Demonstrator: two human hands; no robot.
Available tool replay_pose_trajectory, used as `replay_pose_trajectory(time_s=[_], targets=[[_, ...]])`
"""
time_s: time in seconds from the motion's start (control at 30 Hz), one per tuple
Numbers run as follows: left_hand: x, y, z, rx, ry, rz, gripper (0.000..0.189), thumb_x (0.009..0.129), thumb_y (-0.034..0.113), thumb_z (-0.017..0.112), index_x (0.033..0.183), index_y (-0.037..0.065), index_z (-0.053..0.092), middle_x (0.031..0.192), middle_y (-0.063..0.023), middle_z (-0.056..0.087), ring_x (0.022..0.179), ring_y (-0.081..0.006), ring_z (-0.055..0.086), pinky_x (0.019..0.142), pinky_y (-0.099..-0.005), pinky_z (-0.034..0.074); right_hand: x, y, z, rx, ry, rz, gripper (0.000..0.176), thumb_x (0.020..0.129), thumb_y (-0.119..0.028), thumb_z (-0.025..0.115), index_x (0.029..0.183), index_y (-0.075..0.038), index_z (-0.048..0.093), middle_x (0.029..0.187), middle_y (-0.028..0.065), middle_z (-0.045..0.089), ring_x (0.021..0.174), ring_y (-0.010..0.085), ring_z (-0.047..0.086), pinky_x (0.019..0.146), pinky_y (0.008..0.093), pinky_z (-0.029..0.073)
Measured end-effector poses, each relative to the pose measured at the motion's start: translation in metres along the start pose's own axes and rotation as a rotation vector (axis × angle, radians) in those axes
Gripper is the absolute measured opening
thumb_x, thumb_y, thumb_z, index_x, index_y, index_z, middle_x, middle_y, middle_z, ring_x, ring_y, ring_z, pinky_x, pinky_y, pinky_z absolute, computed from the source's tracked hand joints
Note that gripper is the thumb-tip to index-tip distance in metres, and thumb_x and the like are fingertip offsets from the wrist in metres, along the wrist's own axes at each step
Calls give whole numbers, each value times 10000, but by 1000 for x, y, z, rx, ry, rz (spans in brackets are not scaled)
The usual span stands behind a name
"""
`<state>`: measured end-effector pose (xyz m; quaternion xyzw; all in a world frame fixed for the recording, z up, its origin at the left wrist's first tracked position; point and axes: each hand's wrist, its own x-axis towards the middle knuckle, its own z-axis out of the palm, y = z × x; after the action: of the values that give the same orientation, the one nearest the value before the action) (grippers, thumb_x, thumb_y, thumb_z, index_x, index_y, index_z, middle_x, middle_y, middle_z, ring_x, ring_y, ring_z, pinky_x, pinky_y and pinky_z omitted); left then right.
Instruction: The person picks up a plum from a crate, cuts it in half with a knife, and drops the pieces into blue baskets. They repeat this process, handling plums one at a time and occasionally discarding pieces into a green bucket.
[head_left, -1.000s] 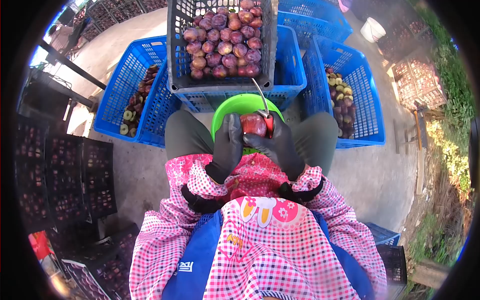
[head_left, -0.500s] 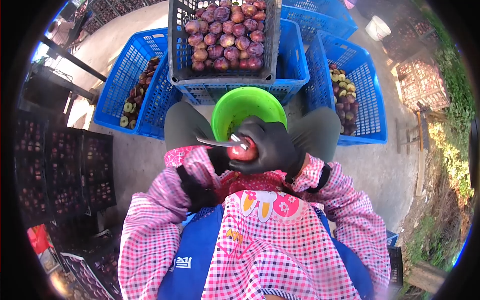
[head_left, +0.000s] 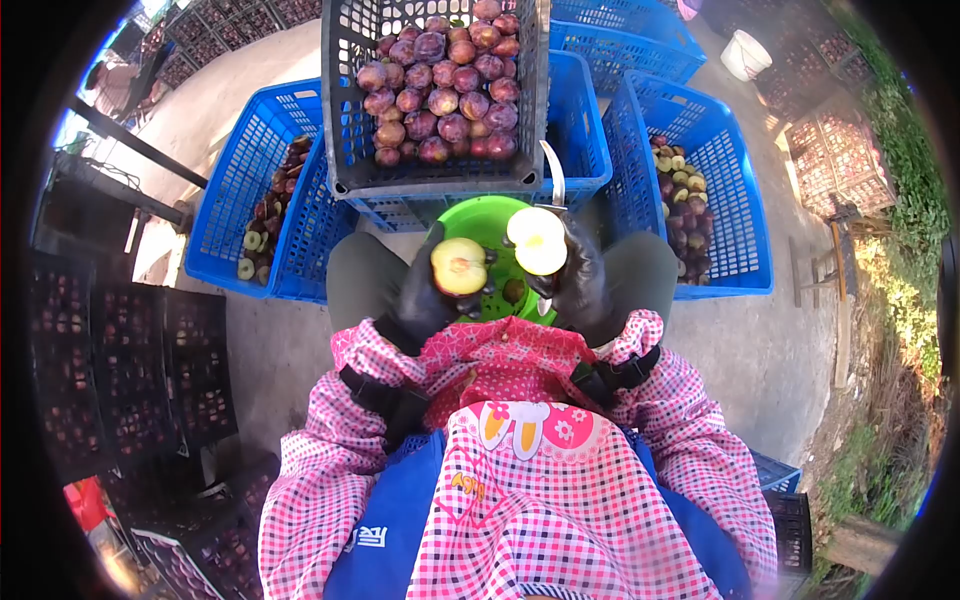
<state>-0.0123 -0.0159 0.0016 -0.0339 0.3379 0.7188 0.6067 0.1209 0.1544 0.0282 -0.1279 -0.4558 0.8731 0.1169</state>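
Note:
My left hand, in a black glove, is closed round a halved plum with its yellow cut face up. In my right hand, also gloved in black, are another plum half and a knife whose curved blade points away from me. Both hands are apart over the near part of a green bucket. Dark bits lie inside the bucket. Beyond it, a black crate of whole plums rests on a blue crate.
Blue crates with cut plums stand at the left and right. Stacked dark crates line the left side. A white bucket is at the back right. A person is at the far upper left.
The plum that was held whole between my hands is now in two halves, one per hand. My hands have moved apart, and the knife now points away from me.

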Motion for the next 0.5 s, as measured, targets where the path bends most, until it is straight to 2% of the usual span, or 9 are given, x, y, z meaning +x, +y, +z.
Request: replay_pose_trajectory(time_s=[0.1,0.17,0.23,0.27,0.3,0.37,0.43,0.47,0.5], targets=[[-7,29,-25,140,18,83,772,945,691,325,1176,4,590,797,-158,662,442,-180,493,463,-319,464,-2,-18,4,-197,39,-41,458,1007,-453,445,1256,-83,546,968,7,630,654,70,542,496,237,406],[-13,32,-15,33,-38,77,700,966,642,359,1180,18,593,923,-153,666,606,-204,606,612,-338,554,1,-37,18,-336,181,178,459,899,-389,694,1201,-58,593,989,12,637,797,107,614,612,290,508],[-16,9,12,194,125,380,661,991,607,351,1260,31,531,1094,-153,645,957,-266,656,829,-423,566,12,-17,26,-792,-150,-336,529,827,-347,787,1207,-38,590,1015,30,656,911,183,637,778,349,532],[-7,-6,-9,401,-171,551,587,1006,538,390,1316,54,507,1224,-150,603,1139,-278,592,1011,-452,482,15,-15,34,-824,-151,-360,574,799,-367,807,1198,-15,592,1046,88,673,986,244,642,894,377,497],[1,-29,-23,-116,-13,277,530,1014,484,418,1358,87,488,1265,-119,586,1181,-271,571,1086,-468,409,16,-10,34,-810,-165,-365,574,799,-367,807,1198,-15,592,1046,88,673,986,244,642,894,377,497],[-3,-42,13,-529,-72,154,502,1029,456,418,1382,102,463,1245,-96,589,1142,-233,590,1004,-434,485,25,4,23,-1098,-16,-252,584,787,-381,812,1177,-3,596,1061,141,672,963,248,650,854,362,501],[-31,-55,19,345,-54,477,551,1024,493,413,1407,98,440,1296,-122,580,1117,-250,611,945,-420,525,30,10,8,-1125,-97,-203,578,795,-375,805,1172,7,590,1059,181,666,943,258,656,829,358,503],[-27,-61,5,341,-36,476,551,1024,493,413,1407,98,440,1296,-122,580,1117,-250,611,945,-420,525,32,9,0,-1083,-223,15,552,805,-352,801,1170,6,592,1054,161,670,942,242,654,829,357,505],[-15,-71,-17,39,-225,393,635,928,215,566,1480,101,273,1302,-182,552,1122,-274,606,957,-423,520,33,7,-6,-1036,-342,229,526,815,-328,797,1168,4,594,1049,141,674,941,226,652,828,357,507]])
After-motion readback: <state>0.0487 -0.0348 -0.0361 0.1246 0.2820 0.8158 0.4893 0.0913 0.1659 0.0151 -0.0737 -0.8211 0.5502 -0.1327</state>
